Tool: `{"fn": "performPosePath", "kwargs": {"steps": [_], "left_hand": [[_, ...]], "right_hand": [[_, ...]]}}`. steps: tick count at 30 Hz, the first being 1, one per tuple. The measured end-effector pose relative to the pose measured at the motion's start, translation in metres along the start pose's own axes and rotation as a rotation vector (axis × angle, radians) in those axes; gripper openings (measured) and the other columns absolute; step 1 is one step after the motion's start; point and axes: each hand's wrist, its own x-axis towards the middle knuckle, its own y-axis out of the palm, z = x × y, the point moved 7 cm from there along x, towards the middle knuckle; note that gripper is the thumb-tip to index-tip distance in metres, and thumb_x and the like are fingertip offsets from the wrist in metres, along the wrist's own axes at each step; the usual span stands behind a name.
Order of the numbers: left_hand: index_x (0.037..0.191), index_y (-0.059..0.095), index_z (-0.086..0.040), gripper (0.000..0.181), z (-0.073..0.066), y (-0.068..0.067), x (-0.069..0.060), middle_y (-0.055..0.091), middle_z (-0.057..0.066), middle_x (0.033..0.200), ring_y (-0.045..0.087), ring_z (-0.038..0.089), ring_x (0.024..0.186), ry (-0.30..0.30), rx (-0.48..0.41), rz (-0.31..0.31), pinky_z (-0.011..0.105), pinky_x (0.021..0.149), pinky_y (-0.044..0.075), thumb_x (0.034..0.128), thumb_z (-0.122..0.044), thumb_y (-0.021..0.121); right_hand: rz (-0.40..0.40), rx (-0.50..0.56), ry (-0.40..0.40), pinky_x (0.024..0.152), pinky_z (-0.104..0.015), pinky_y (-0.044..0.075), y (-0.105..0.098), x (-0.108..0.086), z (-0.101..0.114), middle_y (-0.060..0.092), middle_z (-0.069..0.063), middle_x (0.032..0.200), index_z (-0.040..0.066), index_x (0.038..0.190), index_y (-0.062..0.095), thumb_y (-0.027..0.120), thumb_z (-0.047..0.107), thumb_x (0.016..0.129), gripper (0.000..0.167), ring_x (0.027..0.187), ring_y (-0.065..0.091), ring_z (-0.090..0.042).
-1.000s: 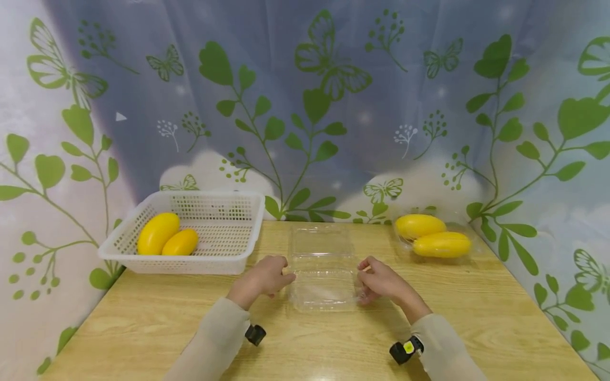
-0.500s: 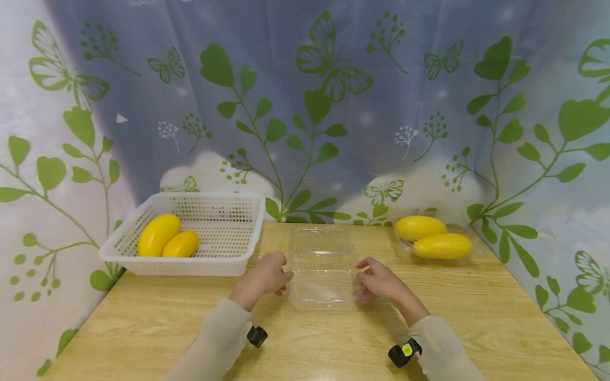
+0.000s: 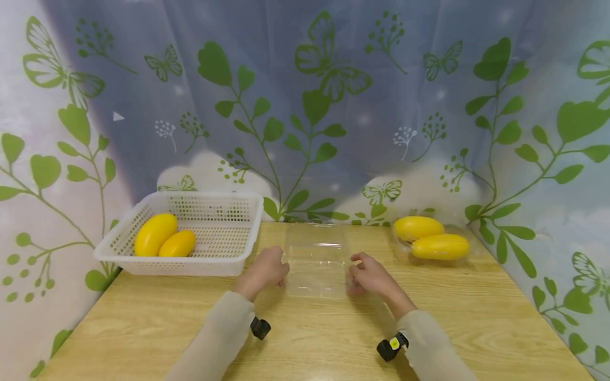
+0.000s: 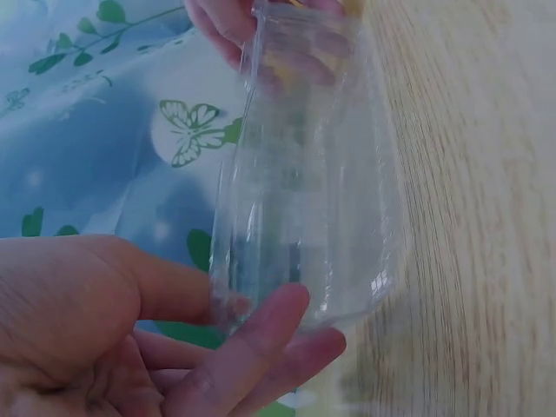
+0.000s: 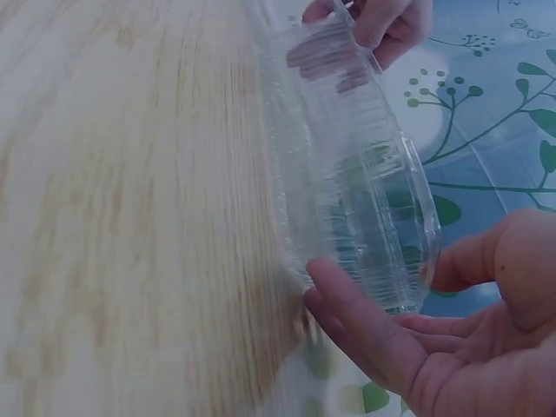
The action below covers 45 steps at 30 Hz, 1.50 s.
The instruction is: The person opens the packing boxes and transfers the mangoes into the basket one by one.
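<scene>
1. From where I stand, the left grip [image 3: 266,269] has thumb and fingers pinching the left edge of a clear container [image 3: 316,279].
2. The right grip [image 3: 373,276] pinches the opposite edge.
3. It's opened out, mid-surface [image 3: 305,341], between a white basket [image 3: 171,266] with two yellow fruits [image 3: 155,235] and another pair [image 3: 440,247] in clear plastic [image 3: 405,247].
</scene>
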Motion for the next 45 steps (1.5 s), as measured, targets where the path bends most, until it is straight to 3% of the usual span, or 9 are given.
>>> {"fn": "performPosePath", "kwargs": {"steps": [4,11,18,23,29,33,38,42,45], "left_hand": [[0.123,0.061,0.015,0.031,0.002,0.0,0.007,0.074,0.011,0.07,0.068,0.022,0.063,-0.022,-0.012,0.01,0.037,0.078,0.056,0.0998,-0.005,0.055],[0.11,0.063,0.01,0.018,0.002,-0.004,0.015,0.073,0.012,0.072,0.068,0.022,0.068,-0.02,-0.016,-0.003,0.032,0.07,0.05,0.0984,0.0,0.053],[0.122,0.059,0.014,0.029,0.0,-0.007,0.016,0.073,0.012,0.071,0.073,0.026,0.068,-0.029,-0.004,-0.008,0.032,0.073,0.053,0.0985,-0.001,0.052],[0.132,0.054,0.016,0.038,0.001,-0.008,0.016,0.073,0.012,0.075,0.075,0.027,0.068,-0.049,-0.009,0.005,0.028,0.066,0.052,0.0991,-0.002,0.052],[0.137,0.051,0.017,0.044,0.001,-0.008,0.016,0.076,0.012,0.074,0.074,0.024,0.067,-0.065,0.015,0.014,0.028,0.07,0.052,0.0992,-0.004,0.054],[0.132,0.055,0.016,0.04,-0.001,-0.011,0.013,0.077,0.022,0.098,0.074,0.024,0.066,-0.058,0.034,0.005,0.032,0.077,0.056,0.0985,-0.006,0.056],[0.12,0.061,0.013,0.032,-0.004,-0.014,0.011,0.066,0.033,0.128,0.073,0.023,0.062,-0.041,0.059,-0.018,0.037,0.085,0.058,0.0991,-0.011,0.058],[0.113,0.064,0.009,0.028,-0.006,-0.015,0.011,0.072,0.025,0.108,0.069,0.023,0.062,-0.045,0.065,-0.002,0.037,0.076,0.056,0.1015,-0.016,0.058],[0.104,0.063,0.004,0.024,-0.008,-0.017,0.011,0.068,0.016,0.09,0.061,0.023,0.066,-0.048,0.075,0.003,0.036,0.069,0.051,0.1027,-0.019,0.057]], "right_hand": [[-0.029,-0.02,0.012,0.066,-0.034,0.063,0.0,0.008,0.002,0.065,-0.02,0.095,-0.009,0.146,0.042,0.045,0.011,0.104,0.046,0.067,0.068,-0.016],[-0.035,0.006,0.037,0.069,-0.035,0.064,0.002,0.019,0.004,0.062,-0.025,0.109,-0.008,0.148,0.041,0.043,0.011,0.105,0.046,0.066,0.069,-0.017],[-0.029,0.06,0.057,0.068,-0.036,0.064,0.003,0.024,0.002,0.058,-0.015,0.09,-0.009,0.147,0.039,0.043,0.009,0.104,0.047,0.063,0.064,-0.017],[-0.025,0.066,0.057,0.066,-0.036,0.064,0.003,0.022,0.004,0.058,-0.013,0.085,-0.01,0.147,0.039,0.043,0.009,0.103,0.049,0.061,0.066,-0.017],[0.0,0.085,0.046,0.069,-0.037,0.065,0.004,0.019,0.007,0.055,-0.009,0.08,-0.014,0.147,0.036,0.044,0.011,0.105,0.05,0.063,0.067,-0.017],[0.004,0.068,0.053,0.072,-0.038,0.065,0.002,0.017,0.008,0.055,-0.009,0.08,-0.013,0.148,0.037,0.045,0.014,0.105,0.052,0.065,0.07,-0.018],[0.002,0.017,0.043,0.075,-0.042,0.064,-0.004,0.011,0.012,0.062,-0.019,0.093,-0.012,0.148,0.038,0.046,0.017,0.105,0.052,0.072,0.075,-0.026],[-0.01,-0.032,0.03,0.076,-0.043,0.064,-0.01,0.007,0.014,0.065,-0.023,0.098,-0.012,0.147,0.039,0.045,0.021,0.107,0.052,0.076,0.076,-0.03],[-0.006,-0.025,0.029,0.075,-0.043,0.064,-0.014,0.004,0.014,0.066,-0.027,0.109,-0.011,0.147,0.039,0.043,0.024,0.11,0.051,0.082,0.075,-0.032]]}}
